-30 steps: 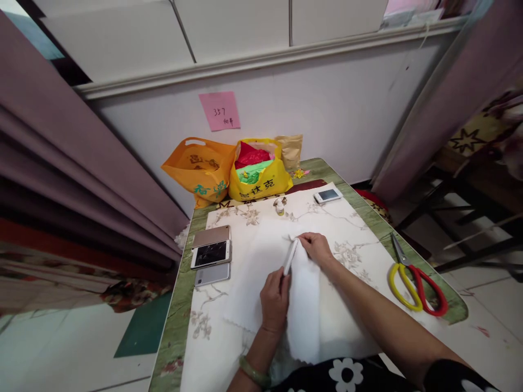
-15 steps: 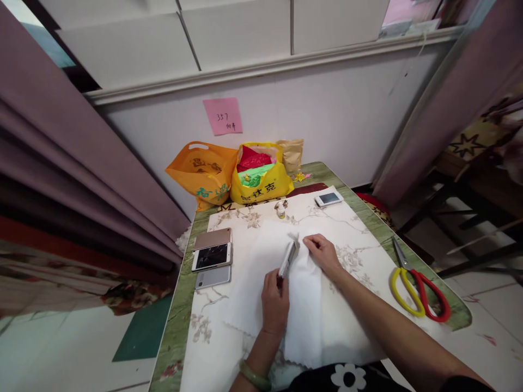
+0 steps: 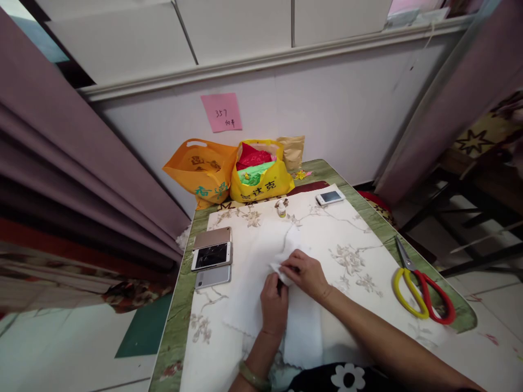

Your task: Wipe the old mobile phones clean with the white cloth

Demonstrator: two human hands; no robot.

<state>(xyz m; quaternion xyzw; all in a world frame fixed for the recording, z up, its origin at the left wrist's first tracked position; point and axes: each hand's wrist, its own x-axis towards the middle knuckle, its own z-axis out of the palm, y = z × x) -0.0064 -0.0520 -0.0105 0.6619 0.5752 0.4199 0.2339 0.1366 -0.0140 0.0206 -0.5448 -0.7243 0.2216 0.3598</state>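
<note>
A white cloth [image 3: 256, 256] lies spread over the flowered table cover [image 3: 351, 239]. My left hand [image 3: 274, 306] is closed around a slim phone, which is almost wholly hidden by the cloth and my fingers. My right hand [image 3: 305, 275] pinches a fold of the cloth and presses it onto the top of the phone, right against my left hand's fingers. A green bangle [image 3: 254, 374] sits on my left wrist.
Three phones [image 3: 211, 255] lie in a column at the left. A small white phone [image 3: 329, 197] and a little bottle [image 3: 280, 207] sit further back. Scissors with yellow and red handles [image 3: 423, 287] rest at the right. An orange bag [image 3: 200, 170] and a yellow bag [image 3: 259, 178] stand by the wall.
My right hand pulled the cloth fold toward me and over the phone, which showed as a tilted white bar before. My left hand stayed put.
</note>
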